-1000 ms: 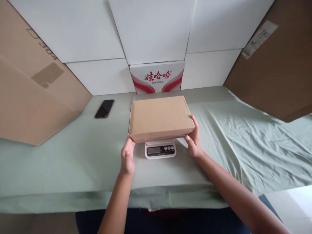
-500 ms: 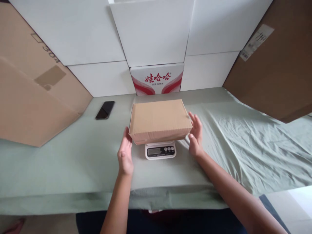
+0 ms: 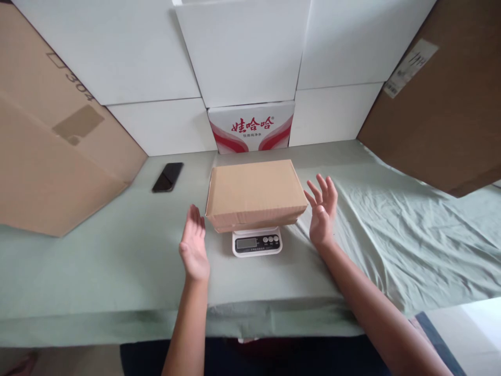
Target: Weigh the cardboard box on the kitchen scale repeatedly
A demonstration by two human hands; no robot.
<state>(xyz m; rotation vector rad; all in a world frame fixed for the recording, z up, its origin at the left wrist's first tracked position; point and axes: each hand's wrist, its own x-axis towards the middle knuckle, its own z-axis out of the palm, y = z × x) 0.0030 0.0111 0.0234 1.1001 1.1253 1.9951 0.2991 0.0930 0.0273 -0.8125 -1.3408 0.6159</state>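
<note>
A brown cardboard box [image 3: 256, 190] rests on a white kitchen scale [image 3: 257, 244], covering its platform. The scale's grey display and several round buttons face me; no digits can be made out on the display. My left hand [image 3: 193, 244] is open to the left of the box, fingers stretched out, apart from it. On the other side my right hand [image 3: 323, 211] is open with its fingers spread, close to the box's right edge and holding nothing.
A dark smartphone [image 3: 168, 177] lies on the green cloth [image 3: 129, 250] to the left. White panels [image 3: 242, 52] and a red-and-white printed carton [image 3: 252, 128] stand behind. Large brown cardboard sheets flank the table at left [image 3: 58, 146] and right [image 3: 442, 109].
Both hands have moved outward, away from the sides of the cardboard box. The right hand's fingers have spread and lifted. The box stays on the scale.
</note>
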